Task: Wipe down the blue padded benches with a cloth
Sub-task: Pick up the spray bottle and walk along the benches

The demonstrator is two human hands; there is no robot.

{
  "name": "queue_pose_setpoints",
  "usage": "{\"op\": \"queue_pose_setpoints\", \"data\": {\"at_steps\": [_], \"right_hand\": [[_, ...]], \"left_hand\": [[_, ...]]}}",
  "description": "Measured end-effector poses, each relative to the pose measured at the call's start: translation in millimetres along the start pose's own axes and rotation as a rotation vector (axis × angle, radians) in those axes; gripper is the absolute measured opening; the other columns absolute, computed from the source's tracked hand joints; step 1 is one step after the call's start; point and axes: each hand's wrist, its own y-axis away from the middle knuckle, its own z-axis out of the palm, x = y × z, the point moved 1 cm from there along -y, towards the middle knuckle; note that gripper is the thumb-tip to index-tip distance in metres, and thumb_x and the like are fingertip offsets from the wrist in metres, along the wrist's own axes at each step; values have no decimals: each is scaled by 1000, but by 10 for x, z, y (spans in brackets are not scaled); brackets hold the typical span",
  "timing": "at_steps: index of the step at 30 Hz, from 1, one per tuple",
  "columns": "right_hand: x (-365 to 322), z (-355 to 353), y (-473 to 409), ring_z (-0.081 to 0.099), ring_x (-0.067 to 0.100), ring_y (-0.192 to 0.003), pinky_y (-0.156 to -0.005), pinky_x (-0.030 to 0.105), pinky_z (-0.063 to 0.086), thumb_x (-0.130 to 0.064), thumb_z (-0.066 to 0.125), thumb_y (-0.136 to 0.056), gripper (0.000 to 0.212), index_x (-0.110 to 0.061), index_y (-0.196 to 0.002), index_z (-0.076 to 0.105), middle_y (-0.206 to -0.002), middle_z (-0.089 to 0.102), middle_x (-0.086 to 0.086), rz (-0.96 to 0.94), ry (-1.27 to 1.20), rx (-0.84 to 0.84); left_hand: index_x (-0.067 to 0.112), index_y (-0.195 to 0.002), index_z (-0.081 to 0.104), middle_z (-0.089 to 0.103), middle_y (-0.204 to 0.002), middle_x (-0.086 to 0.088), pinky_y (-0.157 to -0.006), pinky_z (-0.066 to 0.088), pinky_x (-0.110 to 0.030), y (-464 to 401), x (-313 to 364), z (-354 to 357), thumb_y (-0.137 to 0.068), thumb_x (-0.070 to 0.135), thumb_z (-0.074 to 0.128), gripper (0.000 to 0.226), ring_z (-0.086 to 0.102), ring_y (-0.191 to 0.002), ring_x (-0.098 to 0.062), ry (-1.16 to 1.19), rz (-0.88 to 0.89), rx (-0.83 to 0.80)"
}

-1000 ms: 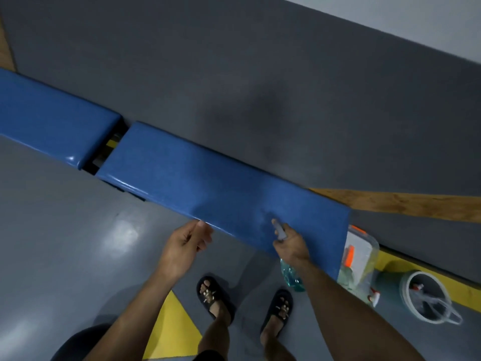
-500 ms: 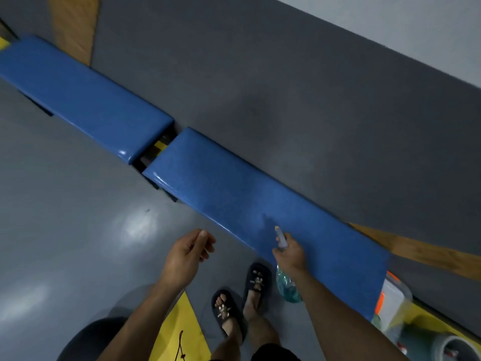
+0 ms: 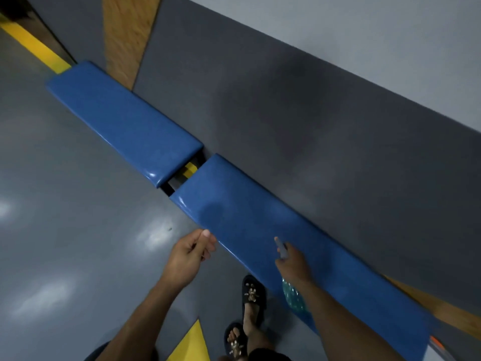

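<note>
Over the last second the view has slid left along the wall: the far blue padded bench point(image 3: 122, 121) now shows whole, while the tubs at the right end have gone, so the person seems to be moving on to the next stretch. The left hand point(image 3: 191, 252) hangs loosely curled, holding nothing, beside the near bench point(image 3: 260, 225). The right hand point(image 3: 292, 261) grips a spray bottle point(image 3: 294, 298), nozzle toward the wall. Both benches run lengthwise, upper left to lower right. No cloth shows.

Two blue benches point(image 3: 250, 225) on grey floor point(image 3: 65, 230)
</note>
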Motion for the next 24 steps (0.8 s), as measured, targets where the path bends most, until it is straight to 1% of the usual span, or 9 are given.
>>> {"op": "queue_pose_setpoints", "data": {"at_steps": [2, 6, 8, 11, 15, 17, 20, 22, 24], "right_hand": [[-6, 182, 0, 62, 20, -91, -79, 34, 51, -15, 59, -75, 21, -23, -94, 57, -102, 64, -4, -17, 20, -90], [-94, 508, 50, 63, 22, -91, -77, 32, 49, -21, 62, -81, 18, -29, -88, 48, -97, 64, -4, -9, 121, -180], [-198, 589, 40, 62, 23, -95, -77, 30, 46, -23, 60, -84, 17, -29, -87, 44, -99, 62, -2, -41, 191, -172], [-436, 625, -109, 60, 21, -100, -79, 30, 45, -21, 60, -85, 16, -25, -92, 46, -105, 58, -3, -39, 196, -186], [-923, 577, -499, 60, 21, -93, -79, 35, 50, -17, 58, -80, 22, -22, -101, 54, -104, 59, -4, -50, 121, -107], [-1238, 535, -726, 61, 19, -86, -77, 38, 53, -18, 56, -80, 20, -23, -99, 54, -102, 61, -5, -60, 85, -59], [-1745, 500, -1015, 59, 19, -80, -69, 35, 51, -21, 54, -84, 13, -22, -97, 53, -98, 60, -6, -78, 144, 3], [-2043, 536, -1109, 56, 20, -74, -64, 33, 46, -20, 52, -87, 5, -19, -91, 49, -91, 58, -2, -79, 231, 41], [-2286, 650, -1118, 55, 20, -70, -61, 32, 43, -19, 51, -88, 6, -20, -87, 46, -89, 57, 0, -93, 266, 48]], "left_hand": [[17, -85, 70, 68, -78, -3, -63, 51, -27, -151, 44, -44, -104, 37, 43, 38, 60, -66, -15, -21, -12, 14], [19, -87, 70, 69, -81, -3, -65, 52, -29, -333, 37, -171, -104, 37, 41, 38, 63, -69, -16, -50, -44, 42], [20, -88, 70, 69, -82, -3, -65, 53, -33, -384, -11, -280, -105, 33, 41, 36, 63, -69, -17, -62, -54, 54], [19, -88, 69, 70, -83, -3, -67, 54, -39, -466, -73, -475, -105, 32, 40, 36, 64, -71, -20, -68, -79, 77], [22, -91, 68, 71, -84, 1, -69, 55, -39, -642, -145, -764, -105, 33, 42, 32, 66, -74, -16, -72, -100, 107], [27, -103, 67, 72, -95, 8, -76, 55, -32, -756, -172, -942, -103, 42, 42, 30, 67, -86, -7, -69, -86, 124], [31, -132, 58, 62, -127, 16, -92, 44, -23, -959, -207, -1267, -101, 47, 41, 39, 59, -113, -1, -105, -69, 118], [33, -141, 50, 53, -137, 17, -97, 38, -24, -1111, -248, -1515, -101, 48, 40, 44, 51, -123, -3, -116, -75, 101], [35, -144, 47, 50, -141, 17, -101, 36, -28, -1269, -305, -1778, -102, 50, 39, 45, 47, -126, -4, -121, -77, 90]]}}
